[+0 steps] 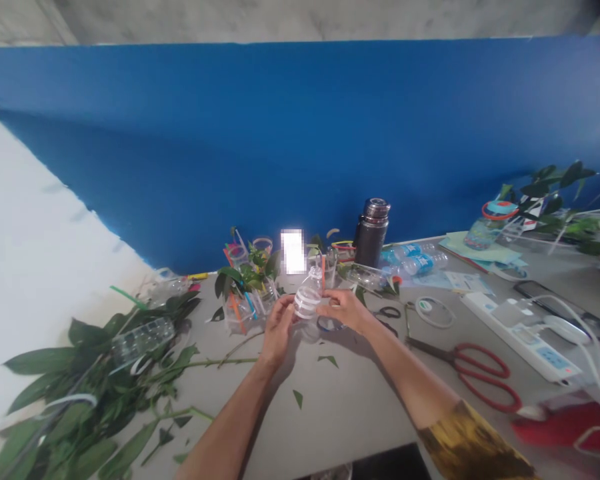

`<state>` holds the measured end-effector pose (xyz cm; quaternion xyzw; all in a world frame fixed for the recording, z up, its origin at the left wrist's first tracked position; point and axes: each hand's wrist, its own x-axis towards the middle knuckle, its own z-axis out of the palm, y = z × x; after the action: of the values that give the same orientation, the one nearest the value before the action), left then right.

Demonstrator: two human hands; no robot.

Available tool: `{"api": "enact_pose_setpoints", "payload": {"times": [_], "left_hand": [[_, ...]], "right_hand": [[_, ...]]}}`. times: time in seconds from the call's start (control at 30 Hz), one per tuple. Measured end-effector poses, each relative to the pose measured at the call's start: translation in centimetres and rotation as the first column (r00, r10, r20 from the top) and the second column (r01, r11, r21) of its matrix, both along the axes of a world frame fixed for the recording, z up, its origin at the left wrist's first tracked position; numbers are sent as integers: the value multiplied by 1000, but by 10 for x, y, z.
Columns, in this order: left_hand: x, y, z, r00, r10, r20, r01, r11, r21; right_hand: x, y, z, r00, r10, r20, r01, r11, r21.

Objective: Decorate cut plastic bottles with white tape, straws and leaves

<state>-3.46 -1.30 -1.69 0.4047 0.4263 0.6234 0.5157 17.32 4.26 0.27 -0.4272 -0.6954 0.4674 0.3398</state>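
A small clear plastic bottle (310,287) stands upright between my hands over the grey table. White bands (307,303) circle its body. My left hand (279,325) grips the bottle from the left, fingers curled against its side. From the right, my right hand (349,309) pinches at the bottle's side with thumb and forefinger; whether it also holds the end of a band is too small to tell. Just behind the right fingers rises a thin orange strip (323,270). Small cut leaf pieces (329,361) lie on the table in front of the hands.
Leafy branches (75,373) and a cut bottle (143,341) cover the left side. Behind stand decorated clear containers (237,313), a glowing phone screen (293,252) and a dark thermos (373,233). To the right lie red-handled scissors (480,370), a power strip (520,337) and water bottles (423,262).
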Motion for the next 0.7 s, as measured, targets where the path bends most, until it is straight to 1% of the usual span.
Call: {"api": "enact_pose_setpoints", "payload": {"times": [0.03,0.1,0.17,0.27,0.37,0.47,0.6,0.63,0.7], "left_hand": [[1,-1,0,998,27,-51,-24,998,50],[3,-3,0,991,45,-124,-32,993,111],[5,-4,2,985,50,-162,-31,993,113],[6,-3,3,979,89,-185,-71,992,101],[6,-2,1,978,142,-152,-128,987,102],[4,0,-3,978,164,-126,-152,984,98],[2,2,-6,984,159,-85,-156,987,44],[2,2,-7,988,146,-53,-145,989,24],[1,4,-8,996,84,37,-84,996,-12]], "right_hand": [[-2,0,-1,1000,-27,7,26,999,18],[-5,-2,-3,998,-66,10,66,996,58],[-8,-5,-4,996,-88,9,87,992,86],[-10,-10,-1,992,-111,51,105,988,112],[-8,-14,7,977,-147,154,127,983,133],[-6,-16,14,963,-145,227,114,983,144],[-5,-16,16,968,-144,205,106,978,182],[-5,-15,15,969,-145,199,108,977,185],[-4,-14,13,972,-141,188,109,979,175]]}}
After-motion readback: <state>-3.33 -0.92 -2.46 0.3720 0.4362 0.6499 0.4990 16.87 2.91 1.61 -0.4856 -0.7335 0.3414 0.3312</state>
